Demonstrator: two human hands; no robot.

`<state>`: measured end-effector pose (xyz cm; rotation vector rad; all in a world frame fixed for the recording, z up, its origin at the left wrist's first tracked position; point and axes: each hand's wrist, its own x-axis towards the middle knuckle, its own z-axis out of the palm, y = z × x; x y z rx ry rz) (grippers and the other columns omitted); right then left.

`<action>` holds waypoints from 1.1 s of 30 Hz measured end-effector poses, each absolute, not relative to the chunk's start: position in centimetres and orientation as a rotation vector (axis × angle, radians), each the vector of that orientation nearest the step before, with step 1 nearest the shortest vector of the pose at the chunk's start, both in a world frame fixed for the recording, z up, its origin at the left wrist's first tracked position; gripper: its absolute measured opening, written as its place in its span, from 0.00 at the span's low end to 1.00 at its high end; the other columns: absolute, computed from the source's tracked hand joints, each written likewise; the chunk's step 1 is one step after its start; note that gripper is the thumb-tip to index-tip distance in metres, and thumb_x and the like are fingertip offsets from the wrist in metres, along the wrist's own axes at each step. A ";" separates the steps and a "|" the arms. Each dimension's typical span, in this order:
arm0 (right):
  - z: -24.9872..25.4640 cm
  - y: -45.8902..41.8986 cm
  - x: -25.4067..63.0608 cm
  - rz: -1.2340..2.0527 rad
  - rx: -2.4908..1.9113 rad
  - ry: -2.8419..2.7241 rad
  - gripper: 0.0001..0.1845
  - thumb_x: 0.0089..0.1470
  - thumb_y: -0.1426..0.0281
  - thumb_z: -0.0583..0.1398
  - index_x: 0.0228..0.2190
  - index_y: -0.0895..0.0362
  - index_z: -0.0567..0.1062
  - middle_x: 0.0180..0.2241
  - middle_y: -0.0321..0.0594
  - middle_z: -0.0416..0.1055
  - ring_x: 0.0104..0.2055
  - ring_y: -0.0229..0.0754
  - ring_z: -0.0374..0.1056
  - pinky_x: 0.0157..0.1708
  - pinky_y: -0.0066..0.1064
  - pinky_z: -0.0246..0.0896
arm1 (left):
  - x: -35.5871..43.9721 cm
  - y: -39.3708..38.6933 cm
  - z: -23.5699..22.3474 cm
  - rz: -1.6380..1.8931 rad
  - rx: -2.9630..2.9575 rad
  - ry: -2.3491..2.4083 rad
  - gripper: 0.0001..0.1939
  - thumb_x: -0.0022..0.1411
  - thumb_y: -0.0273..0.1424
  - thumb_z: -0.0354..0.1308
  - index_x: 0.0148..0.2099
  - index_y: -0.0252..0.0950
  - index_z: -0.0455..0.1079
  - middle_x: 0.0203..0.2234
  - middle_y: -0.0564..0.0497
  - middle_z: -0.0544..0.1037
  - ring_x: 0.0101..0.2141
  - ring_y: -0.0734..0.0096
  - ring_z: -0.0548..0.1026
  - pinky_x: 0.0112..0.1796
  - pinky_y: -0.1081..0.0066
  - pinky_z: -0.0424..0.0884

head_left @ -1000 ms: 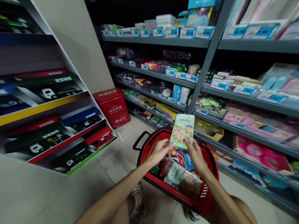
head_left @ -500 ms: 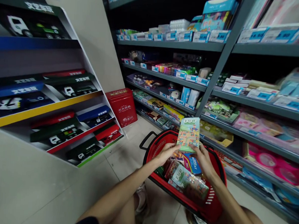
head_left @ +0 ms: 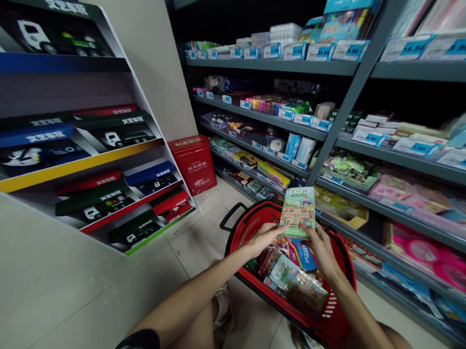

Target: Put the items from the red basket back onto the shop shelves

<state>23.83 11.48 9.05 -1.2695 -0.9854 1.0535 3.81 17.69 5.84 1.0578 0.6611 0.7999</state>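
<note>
Left hand [head_left: 261, 238] and right hand [head_left: 319, 250] gripped the bottom edges of a green game box [head_left: 298, 212] just above the red basket [head_left: 330, 304]. My hold was thin, so the box could have slipped and dropped onto the toy packs [head_left: 297, 284] in the basket.

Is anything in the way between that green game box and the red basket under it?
Nothing visible is: the left hand and right hand hold the green game box above the red basket, and only the packets inside the basket lie beneath it.
</note>
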 end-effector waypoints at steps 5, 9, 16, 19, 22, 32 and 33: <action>8.9 11.5 23.9 1.009 -1.243 -1.033 0.28 0.62 0.50 0.70 0.57 0.52 0.80 0.57 0.41 0.83 0.56 0.54 0.80 0.55 0.39 0.77 | 3.8 17.4 6.2 0.806 1.063 0.689 0.39 0.53 0.60 0.77 0.48 0.28 0.81 0.38 0.38 0.87 0.28 0.71 0.80 0.25 0.76 0.72; 9.0 11.3 23.9 1.006 -1.274 -1.028 0.29 0.62 0.49 0.69 0.59 0.51 0.79 0.55 0.41 0.84 0.51 0.55 0.81 0.47 0.39 0.78 | 4.0 17.4 6.0 0.799 1.057 0.684 0.38 0.54 0.59 0.77 0.48 0.28 0.82 0.39 0.38 0.87 0.27 0.71 0.80 0.25 0.75 0.72; 8.6 11.4 24.2 1.043 -1.261 -0.966 0.32 0.61 0.50 0.71 0.60 0.50 0.79 0.54 0.41 0.84 0.47 0.55 0.82 0.43 0.39 0.78 | 4.2 17.4 5.8 0.786 1.053 0.691 0.37 0.56 0.58 0.77 0.50 0.28 0.82 0.37 0.40 0.87 0.27 0.70 0.81 0.25 0.75 0.74; 8.6 11.4 24.1 1.031 -1.265 -0.983 0.30 0.61 0.50 0.71 0.59 0.50 0.80 0.55 0.40 0.84 0.50 0.55 0.82 0.46 0.38 0.78 | 4.0 17.3 6.0 0.781 1.047 0.688 0.37 0.57 0.57 0.77 0.51 0.28 0.82 0.38 0.39 0.87 0.27 0.71 0.81 0.25 0.76 0.74; 8.6 11.4 24.0 1.023 -1.267 -0.994 0.29 0.62 0.50 0.71 0.58 0.50 0.81 0.56 0.41 0.83 0.52 0.56 0.81 0.48 0.39 0.79 | 4.0 17.3 5.9 0.781 1.048 0.680 0.37 0.58 0.58 0.76 0.51 0.28 0.82 0.40 0.38 0.87 0.27 0.72 0.80 0.25 0.76 0.73; 9.9 10.9 23.0 1.201 -1.127 -0.917 0.38 0.55 0.49 0.77 0.62 0.49 0.77 0.55 0.43 0.84 0.52 0.59 0.82 0.51 0.47 0.80 | 3.4 17.9 5.5 0.871 1.151 0.664 0.38 0.56 0.61 0.76 0.49 0.30 0.79 0.32 0.46 0.84 0.26 0.73 0.78 0.24 0.76 0.72; 10.0 10.8 22.8 1.198 -1.123 -0.928 0.37 0.55 0.49 0.77 0.61 0.49 0.78 0.56 0.43 0.84 0.53 0.59 0.82 0.52 0.47 0.80 | 3.3 17.9 5.5 0.894 1.164 0.663 0.37 0.57 0.61 0.75 0.48 0.31 0.79 0.31 0.47 0.83 0.25 0.74 0.78 0.24 0.77 0.72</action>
